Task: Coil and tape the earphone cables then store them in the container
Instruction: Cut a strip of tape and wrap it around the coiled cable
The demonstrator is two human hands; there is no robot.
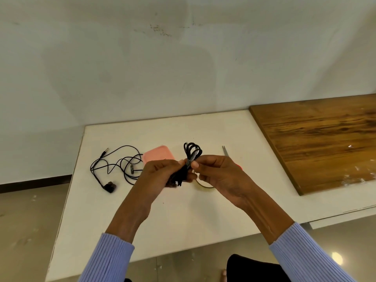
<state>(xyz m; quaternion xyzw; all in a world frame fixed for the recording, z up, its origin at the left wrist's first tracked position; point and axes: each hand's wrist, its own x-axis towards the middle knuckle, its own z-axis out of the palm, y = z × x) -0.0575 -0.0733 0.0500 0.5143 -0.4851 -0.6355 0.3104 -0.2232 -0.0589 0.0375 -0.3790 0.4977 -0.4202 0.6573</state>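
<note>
A white desk (183, 216) fills the lower middle of the frame, with a wooden board (317, 143) lying at the right. At centre frame, a coiled black earphone cable (192, 152) is held above the desk between both hands. The left hand (160, 174) is closed around the lower part of the bundle; the thumb and fingertips of the right hand (219, 174) are pressed together on its waist, where a greyish strip, probably tape, appears to be wrapped. A second, uncoiled earphone cable (118, 163) is spread at left of centre, beside a pink container (157, 156) partly covered by the left hand.

If the pinch is loosened before the strip is pressed down fully, the loops could spring apart, and a loose tape end could stick to a finger instead of the cable.

Only the blade tips of the scissors (224, 150) are seen above the right hand. A tape roll (204, 185) is mostly hidden beneath that hand. Whether the container is open cannot be told.
</note>
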